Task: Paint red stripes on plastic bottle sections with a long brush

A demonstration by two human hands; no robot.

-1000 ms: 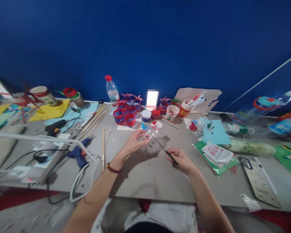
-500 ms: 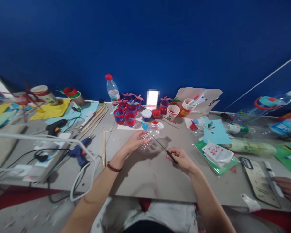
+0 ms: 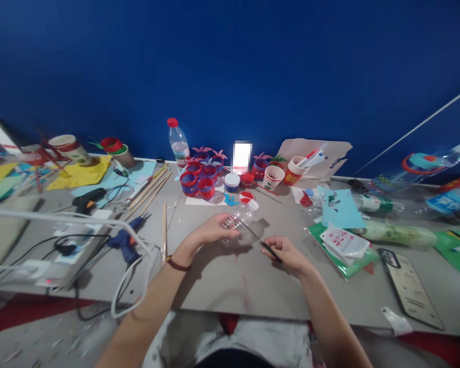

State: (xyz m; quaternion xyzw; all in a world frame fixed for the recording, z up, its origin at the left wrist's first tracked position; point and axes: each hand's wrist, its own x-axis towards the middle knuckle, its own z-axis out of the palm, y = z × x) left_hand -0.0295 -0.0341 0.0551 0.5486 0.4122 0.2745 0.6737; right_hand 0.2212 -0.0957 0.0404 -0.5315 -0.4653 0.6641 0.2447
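My left hand [image 3: 213, 229] is closed around a clear plastic bottle [image 3: 246, 211], whose ridged lower part lies between the fingers and whose white-looking neck points up and to the right. In my right hand [image 3: 282, 250] is a pair of scissors [image 3: 255, 235] with black handles. The blades reach left to the bottle's side; whether they are in the plastic cannot be made out. Just beyond the bottle lie a blue paper cutout [image 3: 231, 200] and a red and white round piece [image 3: 247, 197].
Red and purple cups [image 3: 206, 189] stand near the wall, with an upright red-capped bottle [image 3: 178, 145] behind. Left are a blue glue gun [image 3: 126, 243], thin wooden sticks [image 3: 149, 193] and a power strip [image 3: 78, 248] with cables. A phone [image 3: 410, 289] lies at right.
My left hand has turned the bottle, and its neck now shows at the upper right. The scissors stay close to it. Another person's hand and a white marker have left the right side.
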